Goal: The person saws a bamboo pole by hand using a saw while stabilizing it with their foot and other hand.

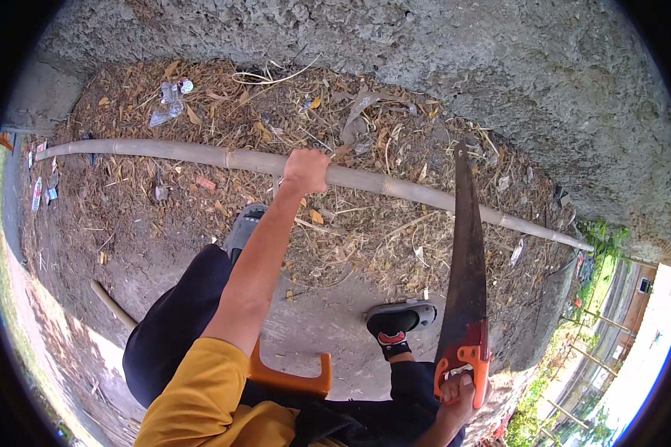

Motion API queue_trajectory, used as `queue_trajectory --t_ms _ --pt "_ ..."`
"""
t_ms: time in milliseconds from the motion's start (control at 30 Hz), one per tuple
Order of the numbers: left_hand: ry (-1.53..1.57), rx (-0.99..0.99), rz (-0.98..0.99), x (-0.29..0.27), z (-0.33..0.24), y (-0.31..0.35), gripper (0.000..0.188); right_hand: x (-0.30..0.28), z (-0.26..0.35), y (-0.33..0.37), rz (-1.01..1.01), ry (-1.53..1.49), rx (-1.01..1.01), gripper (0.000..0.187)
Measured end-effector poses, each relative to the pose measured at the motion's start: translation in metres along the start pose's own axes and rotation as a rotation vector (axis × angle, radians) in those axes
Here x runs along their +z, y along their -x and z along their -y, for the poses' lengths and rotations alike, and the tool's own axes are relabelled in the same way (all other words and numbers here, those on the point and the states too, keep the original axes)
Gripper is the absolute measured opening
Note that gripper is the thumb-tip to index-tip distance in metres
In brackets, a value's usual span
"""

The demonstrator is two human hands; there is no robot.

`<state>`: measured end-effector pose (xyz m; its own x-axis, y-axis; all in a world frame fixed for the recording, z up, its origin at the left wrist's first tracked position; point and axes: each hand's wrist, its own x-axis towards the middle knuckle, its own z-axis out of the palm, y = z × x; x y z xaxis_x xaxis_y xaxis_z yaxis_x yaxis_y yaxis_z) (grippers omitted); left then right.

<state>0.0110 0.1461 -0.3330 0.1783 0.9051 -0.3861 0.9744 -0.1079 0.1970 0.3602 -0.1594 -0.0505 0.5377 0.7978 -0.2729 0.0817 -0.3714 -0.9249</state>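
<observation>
A long grey-brown bamboo pole (194, 153) stretches across the view from far left to right, above ground strewn with dry leaves. My left hand (306, 170) is closed around it near its middle, with the arm stretched out. In my right hand (457, 395) is a handsaw (466, 253), gripped by its orange handle at the lower right. The dark, worn blade points away from me, and its upper part overlaps the pole in the view. Whether the teeth touch the bamboo I cannot tell.
A rough concrete wall (313, 37) runs along the far side. Below me is an orange plastic seat (291, 376), with my sandalled feet in front. Plastic litter (169, 103) lies near the wall, a bottle (36, 194) at far left. Another pole (113, 304) lies left of my leg.
</observation>
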Motion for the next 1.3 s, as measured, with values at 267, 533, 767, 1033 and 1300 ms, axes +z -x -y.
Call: queue_trajectory --t_ms 267,533,767,1033,1300 --pt "0.012 0.016 0.014 -0.004 -0.011 -0.002 0.039 0.093 -0.199 -0.058 0.314 0.019 -0.047 0.027" --pt "-0.01 -0.007 0.054 -0.008 -0.006 -0.001 0.039 0.133 -0.232 -0.033 0.191 0.008 -0.137 0.028" --pt "-0.026 -0.023 0.066 -0.007 -0.006 -0.003 0.039 0.132 -0.232 -0.034 0.127 0.071 -0.288 0.029" --pt "-0.005 -0.003 0.01 -0.001 -0.006 -0.002 0.04 0.129 -0.237 -0.032 0.21 0.282 -0.228 0.027" --pt "-0.009 -0.035 -0.017 0.01 -0.01 0.011 0.038 0.138 -0.216 -0.037 0.164 -0.153 0.002 0.024"
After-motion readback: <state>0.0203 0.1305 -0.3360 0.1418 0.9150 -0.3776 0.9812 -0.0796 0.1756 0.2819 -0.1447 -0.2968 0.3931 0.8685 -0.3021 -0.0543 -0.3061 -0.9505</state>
